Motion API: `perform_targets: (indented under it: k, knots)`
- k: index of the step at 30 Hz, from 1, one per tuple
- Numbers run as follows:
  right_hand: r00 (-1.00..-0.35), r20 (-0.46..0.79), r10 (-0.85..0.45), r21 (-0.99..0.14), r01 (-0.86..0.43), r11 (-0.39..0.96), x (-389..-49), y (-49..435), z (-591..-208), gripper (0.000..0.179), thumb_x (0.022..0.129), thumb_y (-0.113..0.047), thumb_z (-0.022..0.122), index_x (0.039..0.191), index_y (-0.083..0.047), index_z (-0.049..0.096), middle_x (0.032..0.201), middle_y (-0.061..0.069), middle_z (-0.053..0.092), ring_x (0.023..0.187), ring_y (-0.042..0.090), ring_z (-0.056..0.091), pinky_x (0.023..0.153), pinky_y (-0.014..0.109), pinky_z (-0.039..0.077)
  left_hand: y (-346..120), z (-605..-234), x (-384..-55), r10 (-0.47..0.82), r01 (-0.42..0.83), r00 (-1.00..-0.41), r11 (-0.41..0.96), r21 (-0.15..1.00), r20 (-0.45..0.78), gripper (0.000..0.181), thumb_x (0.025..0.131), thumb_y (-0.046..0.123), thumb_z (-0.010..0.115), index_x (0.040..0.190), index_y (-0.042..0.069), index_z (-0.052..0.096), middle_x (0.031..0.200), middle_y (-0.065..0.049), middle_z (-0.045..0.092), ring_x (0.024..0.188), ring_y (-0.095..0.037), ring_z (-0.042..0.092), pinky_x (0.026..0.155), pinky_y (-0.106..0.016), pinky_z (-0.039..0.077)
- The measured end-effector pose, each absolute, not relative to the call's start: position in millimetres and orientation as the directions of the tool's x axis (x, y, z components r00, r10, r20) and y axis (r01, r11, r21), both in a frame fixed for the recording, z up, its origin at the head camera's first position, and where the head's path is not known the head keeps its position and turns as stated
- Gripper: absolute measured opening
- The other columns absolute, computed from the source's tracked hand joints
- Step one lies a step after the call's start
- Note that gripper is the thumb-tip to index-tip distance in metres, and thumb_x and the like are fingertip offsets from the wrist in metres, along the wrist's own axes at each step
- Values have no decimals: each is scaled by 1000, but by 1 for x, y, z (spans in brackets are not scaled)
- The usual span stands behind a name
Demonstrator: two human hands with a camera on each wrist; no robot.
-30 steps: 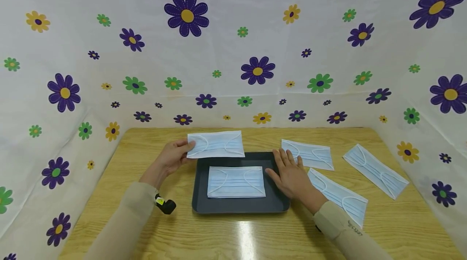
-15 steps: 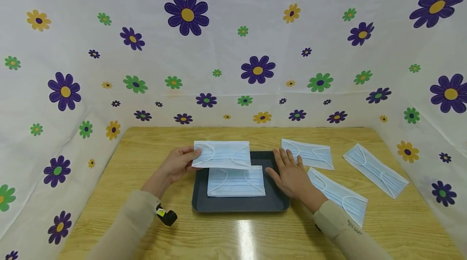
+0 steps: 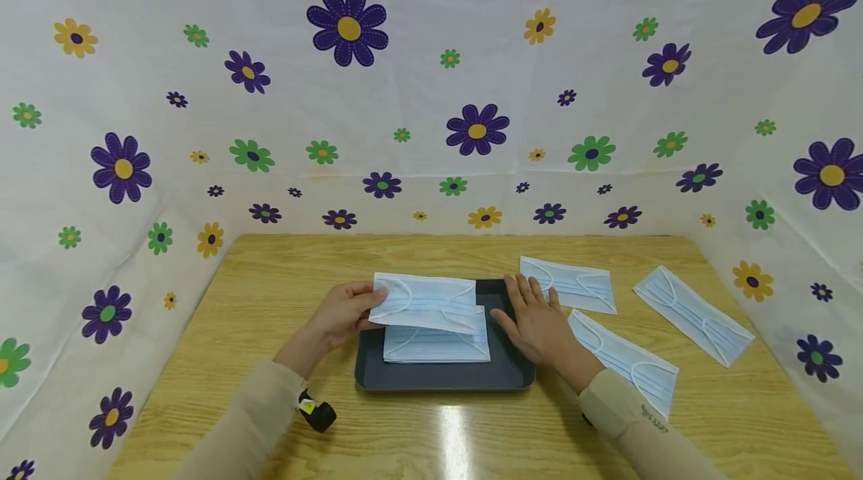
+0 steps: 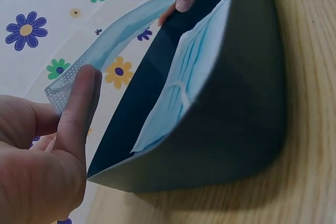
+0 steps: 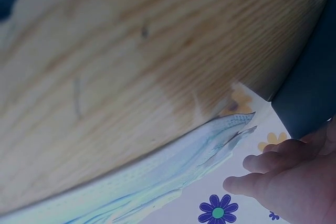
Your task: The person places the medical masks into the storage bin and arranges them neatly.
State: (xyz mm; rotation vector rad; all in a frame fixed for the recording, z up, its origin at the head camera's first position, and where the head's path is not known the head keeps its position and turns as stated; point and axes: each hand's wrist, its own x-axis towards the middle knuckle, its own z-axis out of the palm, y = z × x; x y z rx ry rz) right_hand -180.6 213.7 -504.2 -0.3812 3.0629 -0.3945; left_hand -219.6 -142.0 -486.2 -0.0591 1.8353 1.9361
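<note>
A light blue face mask (image 3: 425,302) hangs by its left end from my left hand (image 3: 344,315), which pinches it between thumb and fingers. It hovers over the back part of a dark grey tray (image 3: 445,381), partly covering a small stack of masks (image 3: 438,351) that lies in it. In the left wrist view the held mask (image 4: 113,38) bows above the tray wall (image 4: 247,87). My right hand (image 3: 539,319) rests with straight fingers on the tray's right rim; its fingertips lie close to a loose mask (image 3: 573,285).
Two more loose masks lie on the wooden table (image 3: 283,263) to the right: one near mask (image 3: 630,368) beside my right wrist and one far mask (image 3: 694,315) at an angle. A flower-printed white cloth (image 3: 418,90) walls the table at the back and sides.
My left hand has moved right and toward me, bringing its mask from behind the tray to above the stack. The right hand has stayed where it was.
</note>
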Motion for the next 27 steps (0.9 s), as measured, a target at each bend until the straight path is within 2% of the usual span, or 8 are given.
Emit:
perform_targets:
  k: [27]
  knots:
    - [-969, -4, -248, -261, -238, 935, -180, 215, -505, 78, 112, -52, 40, 167, -1, 22, 170, 29, 27, 157, 52, 26, 122, 76, 21, -123, -492, -210, 270, -346, -898, 53, 937, -347, 37, 109, 12, 60, 138, -10, 61, 99, -5, 78, 84, -13, 77, 77, -32, 65]
